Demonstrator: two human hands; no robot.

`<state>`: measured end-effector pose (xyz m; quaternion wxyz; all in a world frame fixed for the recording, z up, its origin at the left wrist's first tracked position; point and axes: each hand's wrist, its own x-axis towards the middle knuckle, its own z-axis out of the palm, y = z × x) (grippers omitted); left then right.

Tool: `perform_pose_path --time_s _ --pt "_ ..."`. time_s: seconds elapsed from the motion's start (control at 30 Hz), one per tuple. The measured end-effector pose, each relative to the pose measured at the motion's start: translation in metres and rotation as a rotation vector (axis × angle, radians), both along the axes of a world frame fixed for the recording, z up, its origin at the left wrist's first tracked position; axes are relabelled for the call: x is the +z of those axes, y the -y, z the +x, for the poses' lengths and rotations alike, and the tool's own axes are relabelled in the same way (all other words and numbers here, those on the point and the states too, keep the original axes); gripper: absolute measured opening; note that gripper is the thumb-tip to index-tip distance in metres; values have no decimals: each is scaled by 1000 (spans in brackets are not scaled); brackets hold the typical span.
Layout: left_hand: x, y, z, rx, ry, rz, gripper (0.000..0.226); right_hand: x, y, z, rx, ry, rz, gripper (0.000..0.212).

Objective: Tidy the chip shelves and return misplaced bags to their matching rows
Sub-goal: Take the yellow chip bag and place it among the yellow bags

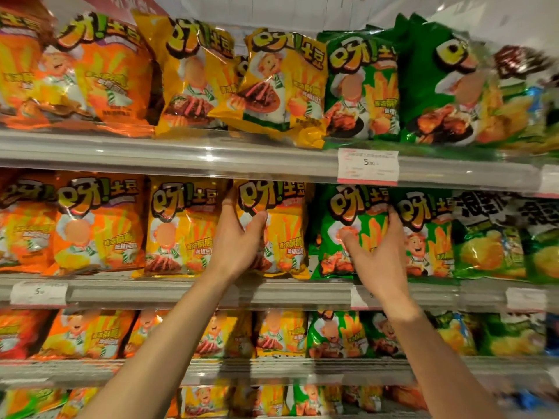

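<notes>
Chip bags fill several shelves in colour rows: orange at left, yellow in the middle, green at right. On the middle shelf my left hand (236,237) grips the left edge of a yellow bag (281,228), thumb on its front and fingers behind it. My right hand (378,246) holds a green bag (348,225) by its right edge, thumb on the front, fingers tucked between it and the neighbouring green bag (429,234). Both bags stand upright in their rows. On the top shelf a small yellow bag (272,83) leans tilted in front of the yellow row.
A price tag (367,166) hangs on the top shelf rail (181,155). Black-and-green bags of another brand (490,237) stand at the far right. Lower shelves hold the same orange, yellow and green rows. A white tag (37,293) sits on the middle rail at left.
</notes>
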<state>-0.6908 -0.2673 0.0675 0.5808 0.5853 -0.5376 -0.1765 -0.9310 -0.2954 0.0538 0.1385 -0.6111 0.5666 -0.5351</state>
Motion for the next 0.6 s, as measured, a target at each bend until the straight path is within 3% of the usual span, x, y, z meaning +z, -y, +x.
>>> perform_pose_path --time_s 0.2,0.27,0.43,0.53,0.6 --pt "-35 29 9 13 84 120 80 -10 3 3 -9 -94 4 99" --pt "-27 20 6 13 176 126 73 -11 4 4 -19 -125 10 99" --pt "-26 3 -1 175 380 -40 67 -15 8 9 -28 -192 28 99" --pt "-27 3 -11 304 651 -224 54 -14 10 7 -129 -398 -88 94" --pt "-20 12 -18 304 809 -196 52 -13 17 7 -183 -594 -193 88"
